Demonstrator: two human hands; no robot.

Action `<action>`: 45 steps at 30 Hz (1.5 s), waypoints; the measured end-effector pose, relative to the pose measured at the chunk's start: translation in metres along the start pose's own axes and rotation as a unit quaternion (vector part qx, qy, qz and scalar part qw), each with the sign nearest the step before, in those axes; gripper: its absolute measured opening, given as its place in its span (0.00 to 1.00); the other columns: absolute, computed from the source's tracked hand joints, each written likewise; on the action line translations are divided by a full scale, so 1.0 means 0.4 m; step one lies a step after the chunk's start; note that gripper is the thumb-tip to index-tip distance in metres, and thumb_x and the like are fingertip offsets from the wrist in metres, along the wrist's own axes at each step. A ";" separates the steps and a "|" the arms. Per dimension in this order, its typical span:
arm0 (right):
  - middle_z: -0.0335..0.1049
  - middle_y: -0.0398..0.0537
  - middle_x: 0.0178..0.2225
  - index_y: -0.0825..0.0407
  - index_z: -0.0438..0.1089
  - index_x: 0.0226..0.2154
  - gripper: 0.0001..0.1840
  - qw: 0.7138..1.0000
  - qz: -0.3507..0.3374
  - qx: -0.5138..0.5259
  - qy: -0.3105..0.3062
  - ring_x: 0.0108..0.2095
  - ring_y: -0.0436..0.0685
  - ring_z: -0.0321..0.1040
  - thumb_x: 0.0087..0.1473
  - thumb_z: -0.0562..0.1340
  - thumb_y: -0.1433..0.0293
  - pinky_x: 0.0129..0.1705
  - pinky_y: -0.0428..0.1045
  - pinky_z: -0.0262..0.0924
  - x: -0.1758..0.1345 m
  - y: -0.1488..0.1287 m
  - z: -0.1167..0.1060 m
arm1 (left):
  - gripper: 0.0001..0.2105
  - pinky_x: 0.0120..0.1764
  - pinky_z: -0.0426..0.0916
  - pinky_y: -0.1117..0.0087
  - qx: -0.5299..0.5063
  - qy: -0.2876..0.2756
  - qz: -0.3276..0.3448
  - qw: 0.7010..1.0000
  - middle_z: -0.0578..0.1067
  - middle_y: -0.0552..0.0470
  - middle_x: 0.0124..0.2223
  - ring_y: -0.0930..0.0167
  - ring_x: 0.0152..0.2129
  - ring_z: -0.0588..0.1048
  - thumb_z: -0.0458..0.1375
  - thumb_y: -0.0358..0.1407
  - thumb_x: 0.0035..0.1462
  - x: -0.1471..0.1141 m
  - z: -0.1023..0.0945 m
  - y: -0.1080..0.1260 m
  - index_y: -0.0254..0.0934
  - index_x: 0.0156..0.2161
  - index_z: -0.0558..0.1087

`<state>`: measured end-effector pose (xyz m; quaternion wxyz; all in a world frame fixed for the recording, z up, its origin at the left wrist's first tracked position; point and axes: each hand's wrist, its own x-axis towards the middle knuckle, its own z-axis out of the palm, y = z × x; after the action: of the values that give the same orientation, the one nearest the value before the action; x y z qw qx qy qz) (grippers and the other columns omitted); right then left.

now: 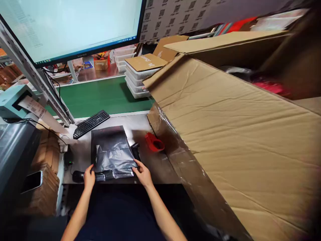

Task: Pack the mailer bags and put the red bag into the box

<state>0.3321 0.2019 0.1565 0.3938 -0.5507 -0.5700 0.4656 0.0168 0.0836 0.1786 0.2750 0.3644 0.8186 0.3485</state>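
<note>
1. Grey plastic mailer bag [112, 152] lying flat at the near edge of a pale work table [155, 164], straight ahead of the body, long axis running away from the viewer toward the keyboard.
2. Left hand [89, 176] at the bag's near left corner, fingers curled down onto the folded flap; appears to pinch the edge, though how firm the hold is cannot be told.
3. Right hand [143, 173] at the bag's near right corner, fingers spread and pressing on the flap edge, thumb toward the bag; not closed into a fist. Both hands about equally near, one at each end of the flap [114, 174], which runs crosswise, left to right, between them.
4. Dark handheld device [78, 176], perhaps a scanner, just left of the left hand; another dark object [135, 150] touching the bag's right side.
5. Red tape dispenser [154, 142] a little beyond and right of the right hand, apart from the bag.
6. Large open cardboard box [238, 140] filling the right side, tape-covered near wall beside the table.
7. Phone [31, 181] on stacked flat cartons, far left.
8. Black keyboard [91, 124] just beyond the bag, angled.
9. Label printer [13, 102] with a printed strip, left.
10. Green conveyor belt [100, 95] behind the table, white baskets [136, 78] stacked on it.
11. Bright monitor [72, 26] overhead at the top left.
</note>
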 end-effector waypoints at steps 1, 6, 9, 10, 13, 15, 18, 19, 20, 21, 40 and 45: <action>0.71 0.63 0.56 0.58 0.74 0.54 0.38 1.000 0.027 0.007 -0.011 0.55 0.68 0.71 0.43 0.62 0.56 0.58 0.62 0.66 -0.013 0.053 -0.007 | 0.25 0.65 0.61 0.60 0.039 -0.026 -0.007 0.999 0.72 0.31 0.59 0.57 0.59 0.71 0.52 0.23 0.59 -0.020 0.025 -0.042 0.17 0.61 0.71; 0.67 0.67 0.58 0.61 0.74 0.52 0.36 0.987 -0.028 -0.083 0.134 0.60 0.68 0.64 0.51 0.56 0.52 0.67 0.63 0.55 0.066 0.138 -0.031 | 0.32 0.67 0.55 0.54 0.200 -0.005 0.155 0.967 0.49 0.37 0.74 0.53 0.70 0.54 0.58 0.33 0.62 -0.029 0.077 -0.033 0.33 0.71 0.62; 0.58 0.68 0.66 0.64 0.55 0.69 0.47 0.986 0.031 -0.149 0.074 0.66 0.70 0.57 0.53 0.57 0.55 0.68 0.64 0.52 0.151 0.123 0.007 | 0.28 0.70 0.43 0.48 0.222 -0.075 0.235 0.943 0.51 0.46 0.74 0.55 0.72 0.46 0.54 0.38 0.67 0.035 0.123 0.043 0.40 0.70 0.64; 0.56 0.68 0.67 0.65 0.48 0.72 0.50 0.983 0.065 -0.164 0.049 0.67 0.71 0.56 0.54 0.57 0.57 0.68 0.64 0.52 0.172 0.121 0.022 | 0.28 0.70 0.37 0.43 0.236 -0.113 0.238 0.936 0.49 0.47 0.75 0.54 0.73 0.42 0.55 0.40 0.67 0.057 0.146 0.060 0.42 0.70 0.63; 0.56 0.69 0.66 0.65 0.45 0.72 0.45 0.974 0.103 -0.200 0.021 0.65 0.70 0.58 0.59 0.53 0.61 0.67 0.63 0.53 0.203 0.131 0.039 | 0.31 0.65 0.24 0.37 0.286 -0.204 0.217 0.911 0.42 0.49 0.76 0.52 0.73 0.34 0.56 0.43 0.67 0.096 0.223 0.071 0.46 0.72 0.58; 0.56 0.71 0.66 0.66 0.50 0.71 0.41 0.971 0.088 -0.219 0.034 0.65 0.71 0.58 0.61 0.51 0.62 0.67 0.63 0.53 0.207 0.147 0.015 | 0.33 0.65 0.22 0.38 0.301 -0.218 0.206 0.905 0.39 0.49 0.76 0.53 0.73 0.33 0.56 0.44 0.67 0.096 0.265 0.058 0.46 0.73 0.55; 0.59 0.73 0.63 0.67 0.56 0.69 0.39 0.960 0.071 -0.263 0.062 0.63 0.73 0.59 0.61 0.51 0.62 0.65 0.66 0.53 0.207 0.160 -0.054 | 0.33 0.66 0.24 0.39 0.283 -0.204 0.204 0.915 0.38 0.48 0.76 0.54 0.73 0.33 0.57 0.44 0.66 0.069 0.285 0.043 0.47 0.74 0.54; 0.60 0.73 0.63 0.67 0.58 0.68 0.38 0.952 0.059 -0.288 0.080 0.62 0.74 0.60 0.61 0.51 0.61 0.65 0.68 0.53 0.205 0.158 -0.074 | 0.33 0.67 0.26 0.41 0.262 -0.183 0.206 0.925 0.40 0.47 0.76 0.54 0.73 0.35 0.57 0.43 0.66 0.055 0.275 0.040 0.46 0.73 0.55; 0.60 0.73 0.62 0.66 0.60 0.67 0.37 0.944 0.036 -0.312 0.100 0.62 0.74 0.59 0.62 0.51 0.61 0.65 0.68 0.52 0.201 0.152 -0.089 | 0.32 0.69 0.31 0.44 0.231 -0.146 0.205 0.940 0.43 0.44 0.76 0.55 0.73 0.40 0.57 0.41 0.66 0.039 0.257 0.036 0.43 0.73 0.57; 0.61 0.72 0.62 0.66 0.62 0.65 0.37 0.937 0.007 -0.329 0.118 0.62 0.74 0.59 0.62 0.52 0.60 0.65 0.68 0.52 0.191 0.142 -0.094 | 0.31 0.70 0.39 0.48 0.191 -0.096 0.193 0.958 0.49 0.40 0.75 0.56 0.72 0.48 0.55 0.40 0.67 0.020 0.231 0.028 0.37 0.72 0.59; 0.73 0.51 0.43 0.53 0.77 0.46 0.12 0.830 -0.280 -0.263 -0.405 0.45 0.57 0.67 0.64 0.60 0.69 0.48 0.50 0.61 -0.186 0.026 0.373 | 0.29 0.34 0.74 0.71 -0.301 -0.158 -0.298 0.892 0.79 0.42 0.35 0.70 0.28 0.79 0.76 0.45 0.33 -0.177 0.043 -0.218 0.27 0.37 0.75; 0.73 0.51 0.42 0.52 0.78 0.44 0.13 0.813 -0.299 -0.265 -0.424 0.44 0.56 0.65 0.66 0.59 0.65 0.45 0.50 0.58 -0.185 0.009 0.399 | 0.31 0.34 0.74 0.72 -0.304 -0.167 -0.260 0.901 0.77 0.47 0.30 0.70 0.28 0.78 0.76 0.49 0.31 -0.182 0.030 -0.201 0.26 0.37 0.77</action>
<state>0.1856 0.1125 0.1166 0.0711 -0.1842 -0.9182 0.3434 0.0351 -0.0087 0.1235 0.5861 0.0902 0.6804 0.4306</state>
